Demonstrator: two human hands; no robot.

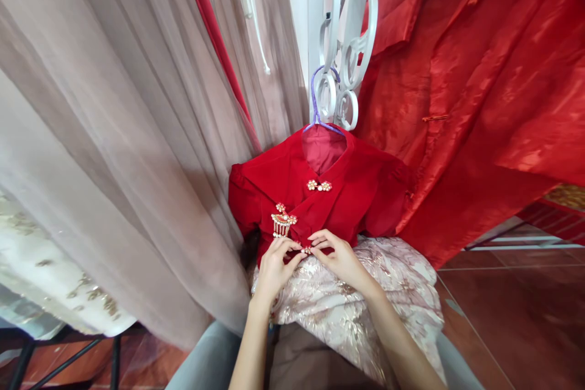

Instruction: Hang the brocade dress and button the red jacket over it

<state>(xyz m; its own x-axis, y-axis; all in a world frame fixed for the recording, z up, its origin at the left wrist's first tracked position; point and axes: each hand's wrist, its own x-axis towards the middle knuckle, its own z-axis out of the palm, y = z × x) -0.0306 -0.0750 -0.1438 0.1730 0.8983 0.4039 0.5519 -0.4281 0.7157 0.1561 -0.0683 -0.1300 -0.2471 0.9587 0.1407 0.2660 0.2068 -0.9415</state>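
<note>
A red velvet top (338,207) with short sleeves hangs in front of me on a purple hanger (315,97). Its lower edge meets a pale, gold-patterned skirt (365,298) that lies over my lap. At the waist, my left hand (278,262) and my right hand (336,256) pinch the two sides of a small jewelled frog button (306,250), partly covered by the fingers. Higher up, a flower-shaped clasp (319,185) joins the collar front. A fan-shaped ornament with beaded tassels (282,222) sits above my left hand.
White scrolled metalwork (350,73) carries the hanger. Sheer beige drapery (150,152) fills the left side, and a large red satin garment (457,103) spreads on the right. Black metal legs (114,359) stand at lower left on a reddish tiled floor (525,317).
</note>
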